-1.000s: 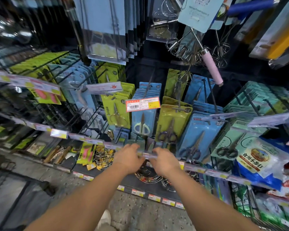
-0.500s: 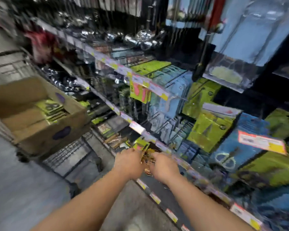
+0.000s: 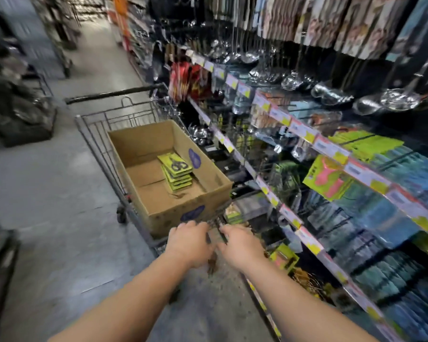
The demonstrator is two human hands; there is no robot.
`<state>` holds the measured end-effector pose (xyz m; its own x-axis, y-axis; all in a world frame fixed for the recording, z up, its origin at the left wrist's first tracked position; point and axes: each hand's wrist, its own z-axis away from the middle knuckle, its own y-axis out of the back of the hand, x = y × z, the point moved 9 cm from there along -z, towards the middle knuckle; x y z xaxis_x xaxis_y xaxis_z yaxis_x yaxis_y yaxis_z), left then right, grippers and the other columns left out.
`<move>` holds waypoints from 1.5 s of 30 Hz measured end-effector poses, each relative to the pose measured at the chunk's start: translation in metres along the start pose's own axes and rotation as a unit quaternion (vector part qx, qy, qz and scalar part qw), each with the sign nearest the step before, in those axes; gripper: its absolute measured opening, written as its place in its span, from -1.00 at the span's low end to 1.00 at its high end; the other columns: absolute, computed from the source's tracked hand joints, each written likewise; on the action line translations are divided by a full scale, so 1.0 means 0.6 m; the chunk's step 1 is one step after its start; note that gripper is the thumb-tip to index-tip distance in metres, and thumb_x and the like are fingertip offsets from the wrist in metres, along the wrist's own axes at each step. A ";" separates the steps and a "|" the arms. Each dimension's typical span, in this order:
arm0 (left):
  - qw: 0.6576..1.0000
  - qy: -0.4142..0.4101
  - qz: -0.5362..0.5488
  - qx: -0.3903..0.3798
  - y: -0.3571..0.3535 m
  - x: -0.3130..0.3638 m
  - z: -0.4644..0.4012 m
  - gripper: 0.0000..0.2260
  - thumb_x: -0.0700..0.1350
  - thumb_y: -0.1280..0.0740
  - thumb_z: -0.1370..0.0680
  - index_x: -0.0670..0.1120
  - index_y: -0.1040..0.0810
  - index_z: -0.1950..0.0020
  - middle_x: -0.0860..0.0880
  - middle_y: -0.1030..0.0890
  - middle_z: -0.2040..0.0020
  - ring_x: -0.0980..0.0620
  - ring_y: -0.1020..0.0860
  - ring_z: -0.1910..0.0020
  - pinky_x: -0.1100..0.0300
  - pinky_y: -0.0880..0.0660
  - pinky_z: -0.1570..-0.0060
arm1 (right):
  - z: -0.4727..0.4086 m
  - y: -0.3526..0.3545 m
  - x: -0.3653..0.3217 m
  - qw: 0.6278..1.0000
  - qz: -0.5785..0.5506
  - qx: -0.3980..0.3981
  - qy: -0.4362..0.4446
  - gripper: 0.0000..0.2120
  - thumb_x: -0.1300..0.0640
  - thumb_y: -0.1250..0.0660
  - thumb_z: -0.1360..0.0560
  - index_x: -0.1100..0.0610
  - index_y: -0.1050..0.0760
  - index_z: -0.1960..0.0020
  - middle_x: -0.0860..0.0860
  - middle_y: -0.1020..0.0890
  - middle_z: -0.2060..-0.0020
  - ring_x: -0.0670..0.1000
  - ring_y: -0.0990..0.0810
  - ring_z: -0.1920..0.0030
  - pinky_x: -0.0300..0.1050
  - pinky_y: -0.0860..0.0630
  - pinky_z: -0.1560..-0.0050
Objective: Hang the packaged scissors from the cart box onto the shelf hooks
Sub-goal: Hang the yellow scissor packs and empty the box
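While both hands, left hand and right hand, meet blurred at lower centre, whether their fingers hold anything cannot be told. Green packaged scissors lie stacked in the cardboard box, centre frame; best reach in and lift only the top pack.

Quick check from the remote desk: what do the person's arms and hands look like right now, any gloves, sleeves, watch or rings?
Both forearms are bare up to the bottom edge of the picture, with no sleeves in view. The left hand and the right hand wear no gloves. No watch, bracelet or ring shows on either wrist or hand, though motion blur could hide a small ring.
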<state>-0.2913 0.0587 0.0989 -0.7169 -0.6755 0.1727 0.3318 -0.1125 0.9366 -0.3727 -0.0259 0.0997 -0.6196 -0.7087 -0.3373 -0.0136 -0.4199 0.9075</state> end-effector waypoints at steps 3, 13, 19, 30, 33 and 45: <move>0.999 0.025 0.019 0.003 0.013 -0.054 -0.013 -0.50 0.27 -0.23 -0.52 0.07 -0.40 -0.39 -0.05 -0.49 -0.30 -0.13 -0.45 -0.31 -0.02 -0.38 -0.27 | -0.036 -0.008 -0.048 1.000 0.013 -0.012 0.023 -0.62 -0.09 -0.28 -0.54 -0.02 -0.46 -0.32 0.08 -0.54 -0.23 0.13 -0.51 -0.27 -0.06 -0.45 -0.18; 0.992 0.108 0.060 0.000 0.036 -0.153 -0.080 -0.56 0.25 -0.22 -0.53 0.05 -0.44 -0.31 -0.06 -0.52 -0.23 -0.12 -0.46 -0.27 -0.01 -0.39 -0.24 | -0.160 -0.023 -0.126 0.994 0.008 -0.058 0.088 -0.63 -0.10 -0.27 -0.54 -0.06 -0.46 -0.32 0.05 -0.52 -0.24 0.14 -0.49 -0.28 0.00 -0.46 -0.24; 0.985 0.155 0.073 0.011 0.057 -0.161 -0.184 -0.49 0.26 -0.23 -0.53 0.06 -0.39 -0.42 -0.06 -0.48 -0.32 -0.10 -0.43 -0.33 -0.02 -0.35 -0.30 | -0.281 0.002 -0.117 0.991 0.026 -0.071 0.114 -0.64 -0.11 -0.26 -0.55 -0.04 -0.47 -0.31 0.05 -0.52 -0.25 0.14 -0.49 -0.28 -0.03 -0.44 -0.23; 0.968 0.215 0.118 0.052 0.132 -0.124 -0.408 -0.54 0.25 -0.26 -0.52 0.08 -0.45 -0.35 -0.02 -0.54 -0.23 -0.05 -0.50 -0.23 -0.01 -0.43 -0.26 | -0.518 0.110 -0.047 0.984 0.030 -0.086 0.155 -0.62 -0.09 -0.29 -0.55 -0.04 -0.44 -0.34 0.02 -0.51 -0.26 0.10 -0.50 -0.25 -0.01 -0.48 -0.23; 0.961 0.240 0.126 0.052 0.139 -0.133 -0.436 -0.53 0.24 -0.26 -0.53 0.08 -0.42 -0.38 -0.03 -0.52 -0.26 -0.06 -0.48 -0.26 0.00 -0.41 -0.26 | -0.560 0.109 -0.050 0.980 0.035 -0.097 0.168 -0.61 -0.09 -0.29 -0.55 -0.02 -0.44 -0.34 0.02 -0.52 -0.26 0.10 -0.50 -0.25 0.04 -0.49 -0.24; 0.942 0.300 0.150 0.005 0.101 -0.228 -0.519 -0.49 0.26 -0.29 -0.51 0.07 -0.41 -0.39 -0.04 -0.52 -0.29 -0.08 -0.48 -0.28 -0.01 -0.40 -0.25 | -0.669 0.037 -0.080 0.972 0.041 -0.164 0.161 -0.56 -0.11 -0.29 -0.56 -0.02 -0.41 -0.39 0.01 -0.51 -0.30 0.09 -0.50 -0.26 0.00 -0.49 -0.25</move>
<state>0.0177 -0.0827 0.0372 -0.1147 -0.9666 0.2291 0.4557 0.1537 0.8768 -0.0285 -0.2288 0.0351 -0.3295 -0.8664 -0.3751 0.3089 -0.4744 0.8243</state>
